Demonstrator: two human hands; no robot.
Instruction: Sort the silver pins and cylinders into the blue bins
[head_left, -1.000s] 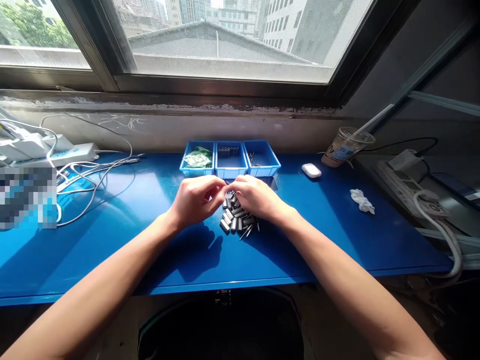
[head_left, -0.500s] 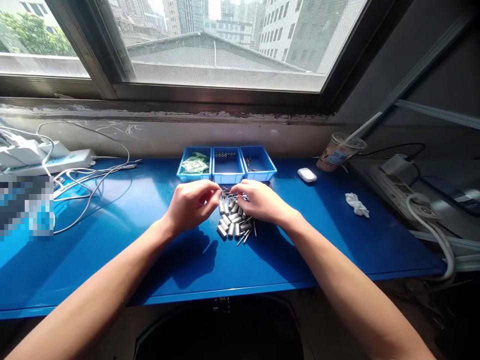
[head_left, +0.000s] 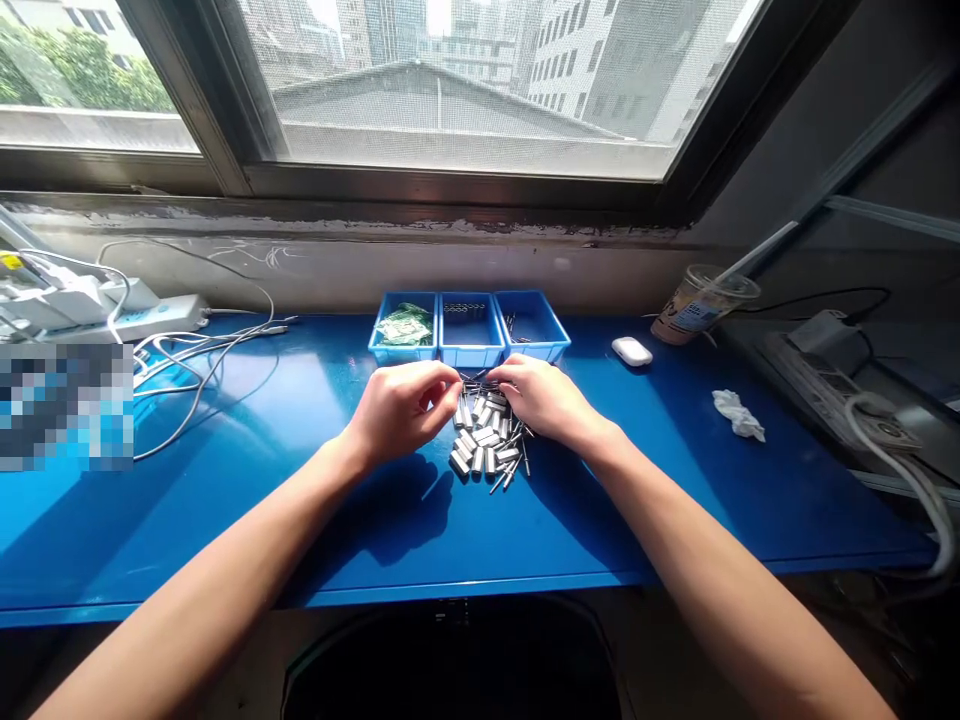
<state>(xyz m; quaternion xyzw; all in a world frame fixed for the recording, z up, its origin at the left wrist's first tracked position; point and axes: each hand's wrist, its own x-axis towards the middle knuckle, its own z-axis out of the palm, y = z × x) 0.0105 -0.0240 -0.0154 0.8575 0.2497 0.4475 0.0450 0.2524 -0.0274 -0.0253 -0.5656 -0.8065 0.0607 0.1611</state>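
Note:
A pile of small silver metal cylinders and thin pins [head_left: 486, 443] lies on the blue table [head_left: 300, 470]. My left hand [head_left: 401, 408] rests at the pile's left edge with its fingers curled and pinched together; what they hold is too small to make out. My right hand [head_left: 544, 400] sits at the pile's upper right, fingers bent down onto the parts, pinching something I cannot name. Just behind the hands stand three small blue bins: the left bin [head_left: 405, 345] holds green packets, the middle bin [head_left: 469, 345] small metal parts, the right bin [head_left: 541, 340] a few pins.
White cables [head_left: 195, 355] and a power strip [head_left: 161, 315] lie at the left. At the right are a white earbud case [head_left: 631, 351], a plastic cup with a straw [head_left: 697, 303], a crumpled tissue [head_left: 739, 415] and another power strip with a thick cable [head_left: 870, 420]. A window sill runs behind.
The hands have drawn slightly apart over the pile, and the view has shifted a little to the left. The pile stays in place.

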